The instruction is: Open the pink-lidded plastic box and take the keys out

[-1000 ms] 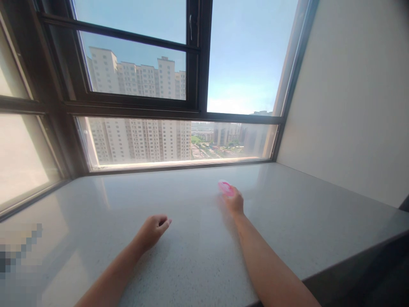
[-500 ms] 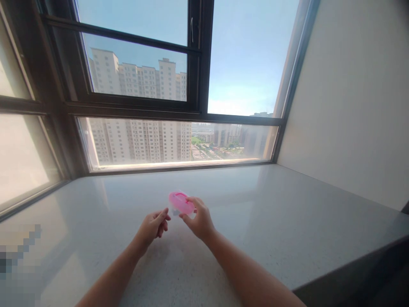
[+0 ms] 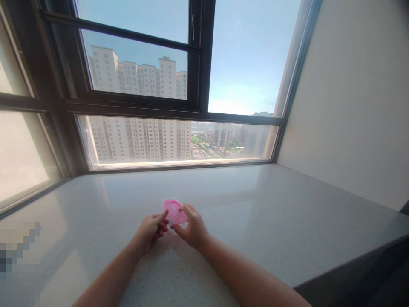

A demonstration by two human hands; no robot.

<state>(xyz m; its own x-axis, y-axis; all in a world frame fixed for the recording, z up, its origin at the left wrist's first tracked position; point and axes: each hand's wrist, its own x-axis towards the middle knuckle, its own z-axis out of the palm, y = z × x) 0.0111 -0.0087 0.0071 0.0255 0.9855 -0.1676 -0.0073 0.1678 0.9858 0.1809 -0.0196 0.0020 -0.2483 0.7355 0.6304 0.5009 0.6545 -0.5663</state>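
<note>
A small pink round box (image 3: 173,210) with a clear underside is held just above the pale speckled stone sill (image 3: 271,213), in front of me. My right hand (image 3: 190,227) pinches it from the right, thumb below and fingers on top. My left hand (image 3: 150,230) meets it from the left, its curled fingertips touching the box's left edge. Both forearms reach in from the bottom of the view.
A dark-framed window (image 3: 198,59) runs along the back of the sill, with tall buildings outside. A plain white wall (image 3: 351,94) closes the right side. The sill's front edge (image 3: 351,264) drops off at the lower right. A blurred patch sits at the bottom left.
My right hand took the pink box from the far middle of the sill and carried it back toward me and leftward. My left hand has come up to touch it.
</note>
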